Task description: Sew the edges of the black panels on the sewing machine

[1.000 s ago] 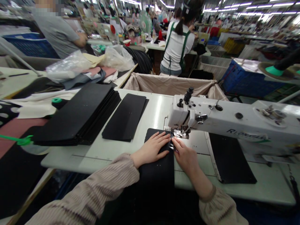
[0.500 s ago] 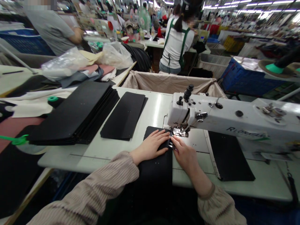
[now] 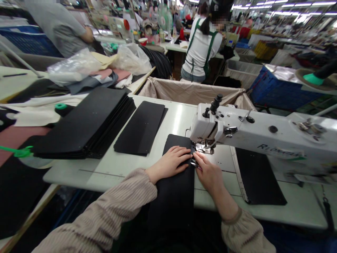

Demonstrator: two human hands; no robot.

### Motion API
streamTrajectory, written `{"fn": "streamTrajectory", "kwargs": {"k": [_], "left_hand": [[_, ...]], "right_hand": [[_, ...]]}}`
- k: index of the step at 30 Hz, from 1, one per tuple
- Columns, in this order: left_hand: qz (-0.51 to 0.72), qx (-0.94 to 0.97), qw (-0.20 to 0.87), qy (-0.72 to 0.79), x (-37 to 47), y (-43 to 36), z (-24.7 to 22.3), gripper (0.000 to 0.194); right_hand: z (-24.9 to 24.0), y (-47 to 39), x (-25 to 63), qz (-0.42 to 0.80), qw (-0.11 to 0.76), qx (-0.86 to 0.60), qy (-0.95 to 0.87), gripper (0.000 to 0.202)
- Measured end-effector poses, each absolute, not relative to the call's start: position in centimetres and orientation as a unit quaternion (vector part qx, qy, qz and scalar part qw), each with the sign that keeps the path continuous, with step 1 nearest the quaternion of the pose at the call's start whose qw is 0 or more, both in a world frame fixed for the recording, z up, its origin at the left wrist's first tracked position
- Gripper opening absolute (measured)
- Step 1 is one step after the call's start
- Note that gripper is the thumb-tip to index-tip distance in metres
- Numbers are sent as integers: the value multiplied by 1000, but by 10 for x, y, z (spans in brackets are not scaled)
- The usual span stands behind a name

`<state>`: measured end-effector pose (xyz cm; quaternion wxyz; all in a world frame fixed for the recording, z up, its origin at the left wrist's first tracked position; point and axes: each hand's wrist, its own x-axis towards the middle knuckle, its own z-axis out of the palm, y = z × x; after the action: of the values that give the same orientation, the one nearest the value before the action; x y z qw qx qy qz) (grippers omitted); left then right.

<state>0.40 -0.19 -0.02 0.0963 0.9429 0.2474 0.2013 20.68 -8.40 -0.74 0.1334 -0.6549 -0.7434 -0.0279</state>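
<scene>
- The room around you is a long, busy workshop, with strips of ceiling lights running into the distance and rows of cluttered stations.
- Your pale green worktop crosses the view, shiny near its far edge.
- Just beyond that edge stands a bin lined with beige cloth.
- Ahead of you, a person in a white top and green apron stands facing away; another, in grey, is at the upper left.
- A blue crate sits behind your worktop on the right.
- The white sewing machine stretches in from your right, its head above the middle of the worktop.
- The black panel you are handling lies beneath that head, its near end hanging over the front edge toward you.
- To your left is a thick stack of black panels; a small overlapping pile lies between it and the machine.
- Another black piece, pale along one side, lies partly under the machine's arm.
- Your left grip is flat on the panel, fingers extended.
- Your right grip, by the panel's right edge, is closed around a pointed metal tool.
</scene>
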Motion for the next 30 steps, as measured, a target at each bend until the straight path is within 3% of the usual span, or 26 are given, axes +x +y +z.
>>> {"fn": "streamTrajectory", "kwargs": {"k": [30], "left_hand": [[198, 943, 91, 253, 4, -2, -1, 37]], "right_hand": [[-7, -84, 207, -18, 139, -657, -741, 52]]}}
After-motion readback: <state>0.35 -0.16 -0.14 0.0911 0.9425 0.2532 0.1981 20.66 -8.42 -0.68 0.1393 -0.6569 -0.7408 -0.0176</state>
